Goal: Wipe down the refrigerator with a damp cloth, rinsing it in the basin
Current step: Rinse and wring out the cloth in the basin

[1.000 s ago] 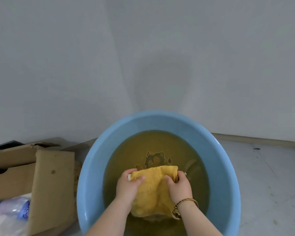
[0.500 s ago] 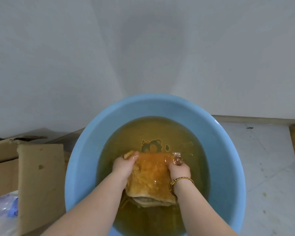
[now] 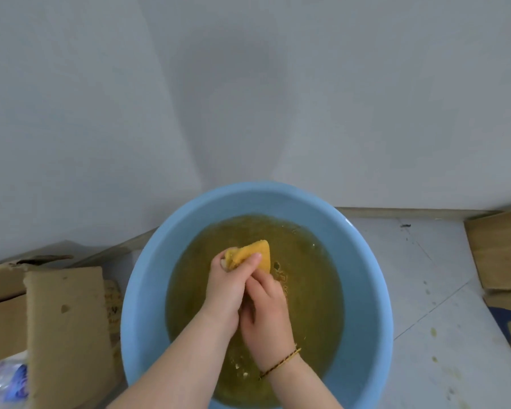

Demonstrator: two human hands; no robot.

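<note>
A round light-blue basin (image 3: 366, 284) stands on the floor against a grey wall, filled with murky yellow-brown water. Over its middle I hold a wet yellow cloth (image 3: 255, 252), bunched into a wad. My left hand (image 3: 229, 286) grips the wad, whose tip sticks out past my fingers. My right hand (image 3: 267, 314), with a braided bracelet at the wrist, is wrapped around the lower part of the cloth, pressed against my left hand. Most of the cloth is hidden inside my fists. The refrigerator is not in view.
An open cardboard box (image 3: 59, 320) with a plastic bag (image 3: 6, 379) inside sits just left of the basin. More cardboard (image 3: 499, 252) lies at the right edge. Pale floor tiles (image 3: 431, 305) stretch to the right of the basin.
The cloth was spread flat and dipped in the water between my two hands. Now my hands have come together and bunched it into a wad above the water.
</note>
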